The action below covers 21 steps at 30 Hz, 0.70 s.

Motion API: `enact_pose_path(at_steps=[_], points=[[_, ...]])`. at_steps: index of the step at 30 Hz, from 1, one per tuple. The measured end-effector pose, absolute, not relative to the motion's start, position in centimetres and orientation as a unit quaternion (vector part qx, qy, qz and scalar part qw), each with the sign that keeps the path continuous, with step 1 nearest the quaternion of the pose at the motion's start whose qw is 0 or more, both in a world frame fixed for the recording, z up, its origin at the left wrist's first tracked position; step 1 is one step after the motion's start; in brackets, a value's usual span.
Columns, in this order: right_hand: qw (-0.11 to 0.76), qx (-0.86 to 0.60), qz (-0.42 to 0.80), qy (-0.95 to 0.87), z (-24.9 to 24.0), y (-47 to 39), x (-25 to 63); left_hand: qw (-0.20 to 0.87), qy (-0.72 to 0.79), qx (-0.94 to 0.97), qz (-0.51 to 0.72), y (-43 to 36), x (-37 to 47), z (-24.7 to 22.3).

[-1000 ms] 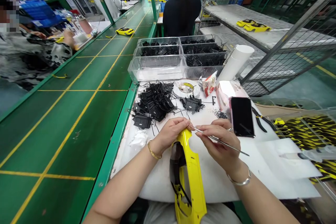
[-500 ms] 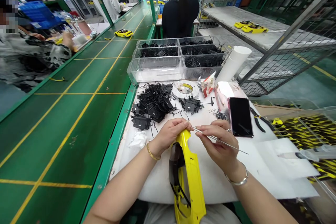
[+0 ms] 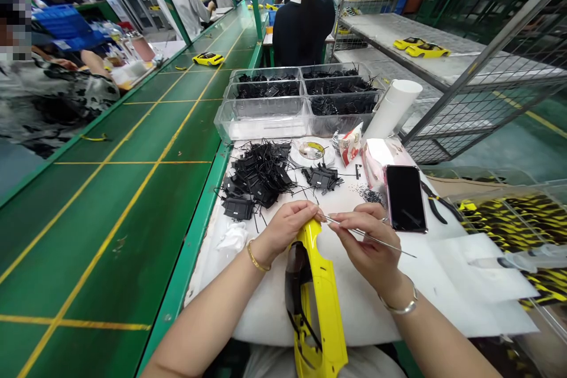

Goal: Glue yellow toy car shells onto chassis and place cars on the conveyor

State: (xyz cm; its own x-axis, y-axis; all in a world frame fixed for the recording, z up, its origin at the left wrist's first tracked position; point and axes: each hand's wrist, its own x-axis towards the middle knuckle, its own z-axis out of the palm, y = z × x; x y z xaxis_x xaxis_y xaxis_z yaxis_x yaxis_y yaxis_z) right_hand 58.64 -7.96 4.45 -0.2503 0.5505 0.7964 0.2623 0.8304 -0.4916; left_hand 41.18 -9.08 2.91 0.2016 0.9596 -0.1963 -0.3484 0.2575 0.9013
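Observation:
A yellow model car body [image 3: 330, 295] with a dark window piece [image 3: 297, 266] stands tilted on end above my lap. My left hand [image 3: 292, 221] is closed on its far end, fingertips pinched at the top edge. Between the thumb and fingers of my right hand [image 3: 372, 242] are slim metal tweezers [image 3: 392, 245], their tip reaching my left fingertips. Whether the tip grips any small part there is hidden by the fingers. Just beyond my hands lie a heap of black chassis-like parts with thin strands [image 3: 261, 174] and a smaller group of black parts [image 3: 322, 177].
A phone [image 3: 404, 198] and pliers [image 3: 438, 204] lie to the right, near a tape roll [image 3: 312, 152] and tiny black bits [image 3: 371, 194]. Clear divided trays [image 3: 261, 115] stand behind. A green conveyor [image 3: 133, 212] runs along the left; a metal rack [image 3: 465, 82] is at right. Co-workers sit nearby.
My hands, the car body and the tweezers have hardly moved. On the left, the co-worker's arm has shifted slightly.

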Motion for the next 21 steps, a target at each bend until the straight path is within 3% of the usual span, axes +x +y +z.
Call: enact_pose_path(at_steps=[14, 21], points=[[0.553, -0.256, 0.128, -0.782, 4.29, -7.93, 58.82, 0.677, 0.404, 0.371, 0.49, -9.12, 41.22, 2.7], [0.565, -0.271, 0.122, -0.77, 3.64, -7.61, 59.19, 0.62, 0.442, 0.453, 0.464, -9.15, 41.4, 2.25]])
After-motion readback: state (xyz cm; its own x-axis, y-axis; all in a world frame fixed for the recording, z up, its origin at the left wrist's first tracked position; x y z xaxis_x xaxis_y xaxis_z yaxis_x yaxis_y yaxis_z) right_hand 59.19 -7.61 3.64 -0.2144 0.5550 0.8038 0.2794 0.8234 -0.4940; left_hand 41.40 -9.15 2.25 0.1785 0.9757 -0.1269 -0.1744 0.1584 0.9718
